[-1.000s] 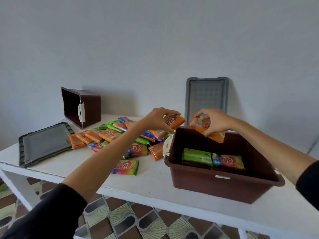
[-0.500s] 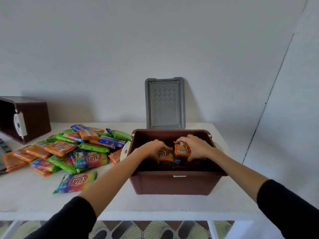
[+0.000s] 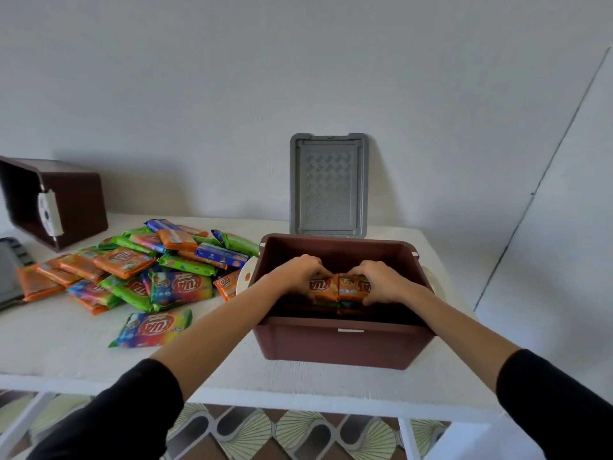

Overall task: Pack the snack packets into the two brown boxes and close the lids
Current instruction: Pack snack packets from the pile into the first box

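1. Inside the open box (image 3: 345, 346) on the desk (image 3: 66, 346), two orange packets are held end to end: the left packet (image 3: 320, 287) by the left hand (image 3: 297, 277), the right packet (image 3: 351, 287) by the right hand (image 3: 386, 282). Each grip is curled round its packet.
2. The packets are judged light, soft and slick; a gentle hold across the flat faces is advised.
3. The pile (image 3: 149, 267) is seen just left of the box.
4. The box floor and most fingertips are hidden; a lid (image 3: 10, 270) is cut off at the left edge.
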`<act>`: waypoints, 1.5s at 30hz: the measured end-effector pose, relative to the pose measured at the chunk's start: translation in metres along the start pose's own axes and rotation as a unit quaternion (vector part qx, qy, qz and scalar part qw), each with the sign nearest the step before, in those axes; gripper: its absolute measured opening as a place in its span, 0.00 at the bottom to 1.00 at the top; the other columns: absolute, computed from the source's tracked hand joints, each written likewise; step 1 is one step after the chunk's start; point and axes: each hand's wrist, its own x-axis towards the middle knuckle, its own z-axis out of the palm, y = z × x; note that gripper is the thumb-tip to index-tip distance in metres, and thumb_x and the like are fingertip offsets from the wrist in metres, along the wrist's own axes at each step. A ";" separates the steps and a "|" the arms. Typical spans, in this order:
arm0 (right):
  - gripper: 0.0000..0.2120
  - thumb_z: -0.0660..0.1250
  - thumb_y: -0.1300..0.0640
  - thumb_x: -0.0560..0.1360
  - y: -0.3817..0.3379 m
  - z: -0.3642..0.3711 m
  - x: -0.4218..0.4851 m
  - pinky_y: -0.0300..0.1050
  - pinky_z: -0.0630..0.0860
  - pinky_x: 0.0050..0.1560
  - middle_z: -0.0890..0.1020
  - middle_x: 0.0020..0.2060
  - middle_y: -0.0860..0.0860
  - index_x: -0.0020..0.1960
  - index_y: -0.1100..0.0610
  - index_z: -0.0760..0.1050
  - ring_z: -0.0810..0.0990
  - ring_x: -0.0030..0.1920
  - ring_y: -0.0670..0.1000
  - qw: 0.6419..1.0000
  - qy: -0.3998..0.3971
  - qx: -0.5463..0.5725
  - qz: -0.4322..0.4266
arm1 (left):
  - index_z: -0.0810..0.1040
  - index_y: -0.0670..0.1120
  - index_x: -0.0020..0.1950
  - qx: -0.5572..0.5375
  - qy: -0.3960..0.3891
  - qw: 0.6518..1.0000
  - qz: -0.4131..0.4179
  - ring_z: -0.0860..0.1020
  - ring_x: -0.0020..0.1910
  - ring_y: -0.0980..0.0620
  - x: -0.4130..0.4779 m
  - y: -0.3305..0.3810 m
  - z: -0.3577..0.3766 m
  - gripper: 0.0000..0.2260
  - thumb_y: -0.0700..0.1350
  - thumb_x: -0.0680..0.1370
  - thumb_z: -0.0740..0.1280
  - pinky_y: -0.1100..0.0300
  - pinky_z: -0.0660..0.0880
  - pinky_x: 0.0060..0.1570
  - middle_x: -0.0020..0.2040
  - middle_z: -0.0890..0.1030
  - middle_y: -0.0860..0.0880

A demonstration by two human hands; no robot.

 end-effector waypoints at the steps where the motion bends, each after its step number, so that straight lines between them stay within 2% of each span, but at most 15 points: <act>1: 0.33 0.74 0.57 0.67 0.000 0.000 0.000 0.46 0.70 0.61 0.71 0.62 0.54 0.69 0.53 0.66 0.71 0.62 0.54 1.000 -0.002 0.006 0.002 | 0.67 0.49 0.71 0.001 -0.001 1.000 -0.003 0.70 0.62 0.47 0.000 0.001 0.000 0.30 0.46 0.70 0.73 0.55 0.68 0.61 0.63 0.72 0.46; 5: 0.29 0.71 0.56 0.70 -0.004 -0.005 0.000 0.44 0.71 0.58 0.71 0.59 0.55 0.69 0.52 0.67 0.72 0.60 0.54 1.000 -0.011 0.018 -0.007 | 0.69 0.49 0.70 -0.028 0.027 0.999 -0.013 0.70 0.62 0.49 -0.007 0.005 -0.005 0.27 0.48 0.72 0.71 0.56 0.69 0.59 0.63 0.73 0.47; 9: 0.20 0.68 0.57 0.73 -0.019 -0.025 0.005 0.44 0.71 0.54 0.72 0.58 0.55 0.64 0.51 0.72 0.73 0.58 0.53 0.996 0.040 0.072 -0.036 | 0.77 0.45 0.61 -0.142 0.174 0.974 -0.010 0.77 0.55 0.51 -0.028 -0.002 -0.035 0.17 0.46 0.73 0.70 0.58 0.73 0.58 0.57 0.79 0.46; 13: 0.16 0.67 0.58 0.73 -0.062 -0.048 0.024 0.42 0.69 0.53 0.74 0.57 0.55 0.61 0.51 0.75 0.74 0.58 0.53 0.986 0.071 0.112 -0.099 | 0.79 0.43 0.57 -0.164 0.268 0.948 -0.045 0.77 0.49 0.54 -0.067 -0.029 -0.066 0.12 0.43 0.74 0.68 0.77 0.69 0.44 0.52 0.81 0.46; 15: 0.16 0.67 0.59 0.73 -0.091 -0.055 0.036 0.46 0.72 0.56 0.75 0.55 0.55 0.60 0.52 0.75 0.75 0.57 0.54 0.981 0.079 0.114 -0.135 | 0.79 0.43 0.56 -0.165 0.284 0.941 -0.081 0.77 0.49 0.53 -0.092 -0.050 -0.070 0.11 0.42 0.74 0.68 0.78 0.68 0.42 0.51 0.82 0.45; 17: 0.17 0.67 0.59 0.73 -0.122 -0.057 0.047 0.51 0.74 0.58 0.76 0.55 0.57 0.61 0.54 0.75 0.76 0.56 0.55 0.976 0.077 0.114 -0.167 | 0.80 0.42 0.56 -0.172 0.279 0.936 -0.128 0.78 0.49 0.51 -0.118 -0.073 -0.068 0.11 0.41 0.74 0.68 0.70 0.72 0.46 0.51 0.82 0.44; 20: 0.19 0.68 0.59 0.72 -0.166 -0.052 0.066 0.53 0.73 0.58 0.76 0.56 0.58 0.63 0.55 0.73 0.76 0.56 0.56 0.971 0.059 0.102 -0.206 | 0.79 0.42 0.56 -0.189 0.257 0.927 -0.197 0.80 0.50 0.49 -0.157 -0.105 -0.053 0.11 0.40 0.74 0.68 0.61 0.76 0.52 0.52 0.82 0.44; 26: 0.21 0.68 0.61 0.73 -0.234 -0.026 0.105 0.46 0.70 0.57 0.75 0.61 0.57 0.65 0.55 0.71 0.74 0.60 0.56 0.960 0.024 0.094 -0.264 | 0.79 0.42 0.54 -0.218 0.228 0.900 -0.302 0.79 0.50 0.48 -0.219 -0.139 -0.002 0.11 0.41 0.73 0.70 0.54 0.77 0.53 0.52 0.81 0.43; 28: 0.22 0.68 0.60 0.72 -0.247 -0.012 0.120 0.44 0.68 0.57 0.73 0.63 0.57 0.66 0.55 0.71 0.71 0.63 0.55 0.958 0.021 0.085 -0.273 | 0.78 0.44 0.54 -0.231 0.185 0.898 -0.325 0.77 0.52 0.49 -0.233 -0.141 0.018 0.11 0.44 0.73 0.71 0.56 0.76 0.53 0.54 0.80 0.44; 31: 0.28 0.69 0.59 0.71 -0.255 0.003 0.147 0.49 0.66 0.61 0.67 0.63 0.59 0.69 0.52 0.66 0.65 0.65 0.59 0.968 0.062 0.049 -0.238 | 0.75 0.45 0.60 -0.212 0.121 0.913 -0.328 0.73 0.58 0.49 -0.245 -0.141 0.044 0.16 0.46 0.73 0.70 0.58 0.71 0.56 0.61 0.75 0.46; 34: 0.37 0.71 0.57 0.69 -0.252 0.008 0.170 0.52 0.67 0.62 0.64 0.65 0.61 0.73 0.53 0.56 0.62 0.66 0.61 0.980 0.084 0.048 -0.171 | 0.71 0.47 0.65 -0.191 0.101 0.920 -0.326 0.70 0.62 0.48 -0.251 -0.143 0.062 0.25 0.50 0.71 0.72 0.56 0.69 0.61 0.64 0.71 0.46; 37: 0.45 0.73 0.53 0.68 -0.241 0.015 0.190 0.53 0.61 0.68 0.60 0.70 0.63 0.75 0.56 0.49 0.59 0.71 0.63 0.990 0.012 0.035 -0.134 | 0.67 0.49 0.68 -0.187 0.090 0.924 -0.321 0.67 0.64 0.48 -0.253 -0.149 0.071 0.31 0.54 0.69 0.73 0.54 0.67 0.64 0.66 0.68 0.47; 40: 0.50 0.74 0.49 0.67 -0.236 0.020 0.196 0.53 0.57 0.73 0.50 0.75 0.59 0.76 0.56 0.44 0.52 0.75 0.60 0.990 -0.073 0.001 -0.123 | 0.67 0.51 0.68 -0.121 0.070 0.936 -0.322 0.66 0.64 0.48 -0.252 -0.155 0.073 0.33 0.59 0.67 0.73 0.51 0.67 0.65 0.65 0.69 0.47; 43: 0.50 0.75 0.55 0.67 -0.234 0.015 0.197 0.52 0.57 0.73 0.47 0.76 0.56 0.77 0.55 0.44 0.52 0.75 0.58 0.986 -0.095 0.020 -0.136 | 0.69 0.50 0.66 -0.033 0.035 0.946 -0.320 0.69 0.59 0.48 -0.248 -0.158 0.071 0.35 0.64 0.65 0.71 0.53 0.69 0.60 0.60 0.71 0.47; 45: 0.48 0.74 0.59 0.67 -0.233 0.013 0.196 0.50 0.61 0.71 0.51 0.76 0.56 0.76 0.56 0.46 0.55 0.74 0.58 0.985 -0.088 0.021 -0.145 | 0.68 0.49 0.66 -0.013 0.029 0.952 -0.304 0.70 0.59 0.49 -0.245 -0.159 0.069 0.36 0.65 0.65 0.71 0.56 0.69 0.56 0.60 0.72 0.48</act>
